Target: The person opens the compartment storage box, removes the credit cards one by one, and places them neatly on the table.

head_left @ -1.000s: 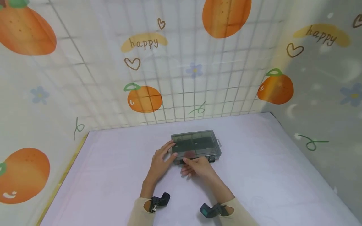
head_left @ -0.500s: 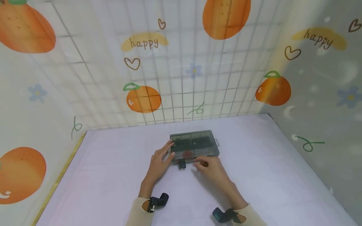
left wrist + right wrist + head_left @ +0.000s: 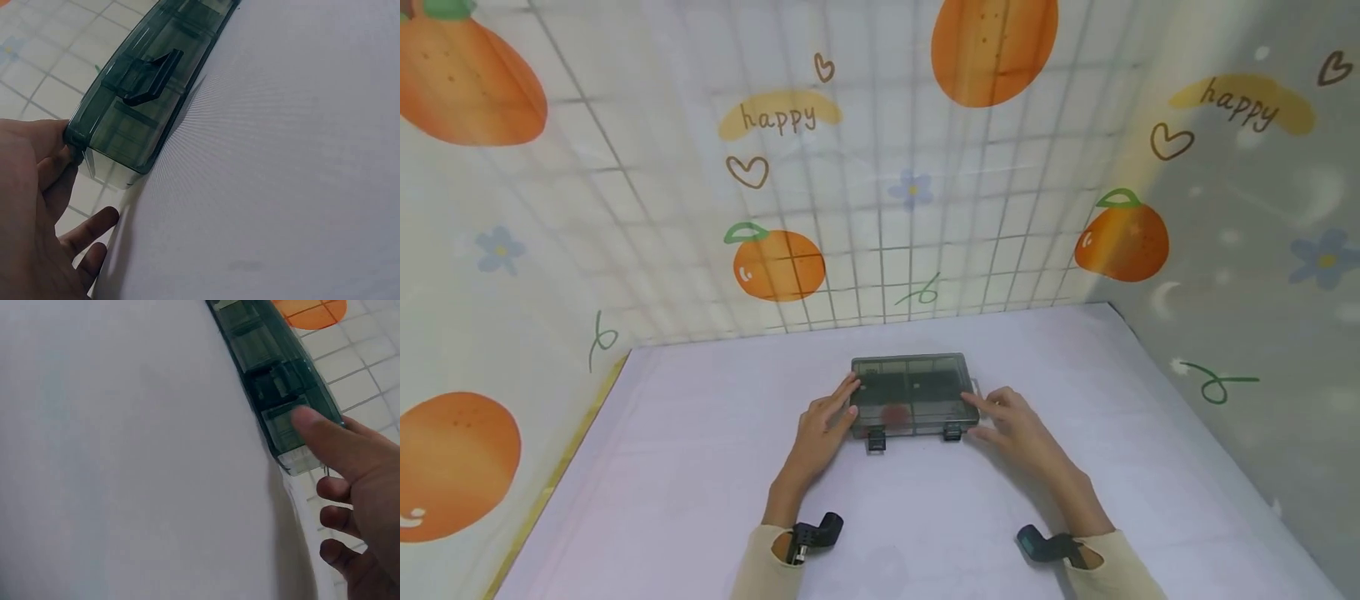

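In the head view, the box (image 3: 913, 387) (dark, see-through) is carried by the desk (image 3: 715, 475); its left end is touched by the left hand (image 3: 817, 435), its right by the right hand (image 3: 1022, 429), the fingers spread wide. In the left wrist view, a protruding latch (image 3: 156, 75) is shown; in the right wrist view, the thumb (image 3: 331, 440) is held near another.

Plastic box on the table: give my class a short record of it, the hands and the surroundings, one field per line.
Object: plastic box, see-through, dark greenish
Surface: white table
Lid: lid down
Left front latch: stands outward
Right front latch: position hard to tell
Left hand: touches the box's left side
Right hand: index finger at the box's right edge
Backdrop: backdrop printed with oranges, hearts and "happy"
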The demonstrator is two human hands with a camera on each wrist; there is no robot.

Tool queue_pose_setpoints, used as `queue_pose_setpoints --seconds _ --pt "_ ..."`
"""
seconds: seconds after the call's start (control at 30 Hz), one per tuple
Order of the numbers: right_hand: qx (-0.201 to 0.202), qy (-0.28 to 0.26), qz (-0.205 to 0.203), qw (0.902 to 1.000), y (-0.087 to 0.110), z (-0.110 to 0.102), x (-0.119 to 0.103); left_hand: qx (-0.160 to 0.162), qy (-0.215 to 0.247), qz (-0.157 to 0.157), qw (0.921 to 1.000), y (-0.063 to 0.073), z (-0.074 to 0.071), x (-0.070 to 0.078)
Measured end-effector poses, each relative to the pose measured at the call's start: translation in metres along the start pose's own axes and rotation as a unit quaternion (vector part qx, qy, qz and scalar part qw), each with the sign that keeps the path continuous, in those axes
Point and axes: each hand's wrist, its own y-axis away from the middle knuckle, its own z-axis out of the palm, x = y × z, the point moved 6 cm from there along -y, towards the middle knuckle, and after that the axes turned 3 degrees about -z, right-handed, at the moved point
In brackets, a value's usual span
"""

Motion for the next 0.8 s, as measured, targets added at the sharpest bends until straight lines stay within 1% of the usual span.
queue_pose_setpoints --seconds 0.07,0.17,0.33,0.43,0.57,0.67,0.73,0.8 --pt "-0.007 -0.014 0.003 0.9999 0.000 0.003 0.006 0.002 0.001 0.000 1.0000 0.000 0.001 -0.001" --pt "-0.007 -0.034 0.012 0.9993 -0.003 0.003 0.010 0.008 -0.007 -0.003 0.9999 0.000 0.002 -0.003" --pt "-0.006 -0.044 0.010 0.9989 -0.009 -0.004 0.008 0.009 -0.020 -0.019 0.9996 -0.001 0.002 -0.005" --pt "-0.003 -0.045 0.006 0.9989 -0.011 -0.009 0.005 0.013 -0.012 -0.023 0.9996 -0.002 0.000 -0.005" --pt "0.016 -0.045 -0.011 0.9988 -0.014 -0.016 0.000 0.019 0.005 -0.032 0.9993 -0.004 -0.003 -0.005" --pt "0.040 -0.042 -0.027 0.9980 -0.017 -0.024 -0.005 0.019 0.013 -0.048 0.9986 -0.003 -0.003 -0.007" --pt "0.052 -0.043 -0.033 0.9972 -0.020 -0.030 -0.009 0.024 0.014 -0.061 0.9977 -0.002 -0.003 -0.009" --pt "0.060 -0.041 -0.037 0.9967 -0.024 -0.035 -0.012 0.029 0.004 -0.064 0.9975 -0.001 -0.002 -0.011"
